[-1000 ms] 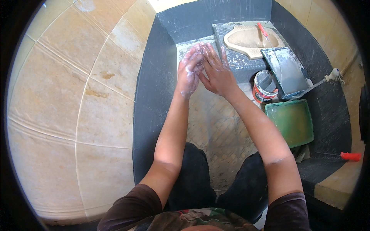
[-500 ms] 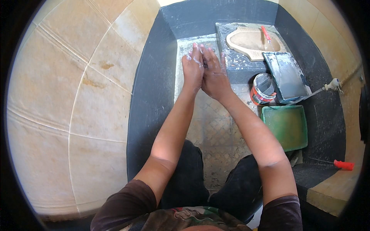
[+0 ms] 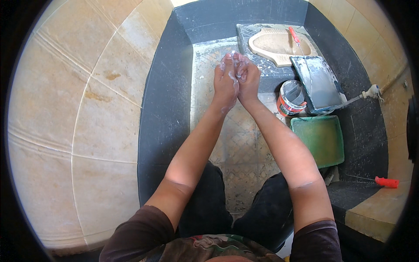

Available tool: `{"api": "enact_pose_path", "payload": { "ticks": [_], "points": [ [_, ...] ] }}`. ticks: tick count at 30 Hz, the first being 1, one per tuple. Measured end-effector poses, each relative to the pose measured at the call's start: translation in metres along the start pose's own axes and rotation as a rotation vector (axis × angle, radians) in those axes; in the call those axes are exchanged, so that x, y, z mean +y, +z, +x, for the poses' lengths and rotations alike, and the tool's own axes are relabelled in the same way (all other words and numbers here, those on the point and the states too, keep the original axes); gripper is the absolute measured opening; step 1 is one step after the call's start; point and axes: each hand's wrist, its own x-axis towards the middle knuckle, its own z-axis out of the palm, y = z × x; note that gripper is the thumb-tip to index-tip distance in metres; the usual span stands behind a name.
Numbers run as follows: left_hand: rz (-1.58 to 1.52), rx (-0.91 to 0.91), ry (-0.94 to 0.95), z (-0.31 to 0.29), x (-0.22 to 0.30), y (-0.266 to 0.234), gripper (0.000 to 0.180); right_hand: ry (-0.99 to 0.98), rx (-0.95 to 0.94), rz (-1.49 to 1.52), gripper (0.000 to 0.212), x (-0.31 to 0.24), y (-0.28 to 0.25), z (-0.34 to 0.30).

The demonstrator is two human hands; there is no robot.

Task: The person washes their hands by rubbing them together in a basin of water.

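Observation:
My left hand [image 3: 225,83] and my right hand [image 3: 249,82] press against each other in front of me, over the tiled floor and just left of the raised squat toilet. White lather covers the fingers and runs along the thumb side and wrist of my left hand. The fingers of both hands are curled in and closed against each other. Whether anything lies between the palms is hidden.
Right of my hands stand a squat toilet [image 3: 271,54], a paint bucket [image 3: 290,105], a grey-smeared paint tray [image 3: 321,85] and a green tray [image 3: 321,144]. A wall tap [image 3: 373,91] runs water towards the trays. One red-handled roller frame [image 3: 386,182] lies lower right; another red handle [image 3: 293,34] rests at the toilet.
My fingers were stretched out with the palms together; now they curl in against each other. More white lather shows on them. The view has shifted slightly.

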Motion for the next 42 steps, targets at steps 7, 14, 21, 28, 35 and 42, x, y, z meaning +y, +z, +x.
{"api": "enact_pose_path", "payload": {
  "ticks": [7,14,21,28,35,42],
  "points": [
    [0.364,0.025,0.258,-0.010,0.022,0.016,0.026,-0.062,-0.020,-0.079,0.027,-0.012,-0.003,0.012],
    [0.251,-0.049,0.161,-0.004,0.027,-0.001,0.025,-0.212,-0.028,-0.161,0.028,-0.014,0.004,0.007],
    [0.174,-0.070,0.199,-0.011,0.031,0.010,0.019,-0.156,-0.039,-0.193,0.027,-0.009,0.000,0.009],
    [0.134,-0.068,0.185,-0.008,0.030,0.003,0.014,-0.237,-0.045,-0.232,0.029,-0.009,0.003,0.009],
    [0.177,-0.050,0.172,-0.009,0.034,0.004,0.016,-0.263,-0.047,-0.233,0.029,-0.007,0.005,0.006],
    [0.196,-0.051,0.189,-0.010,0.032,0.009,0.022,-0.262,-0.032,-0.241,0.028,-0.001,0.004,0.007]
  ]
}}
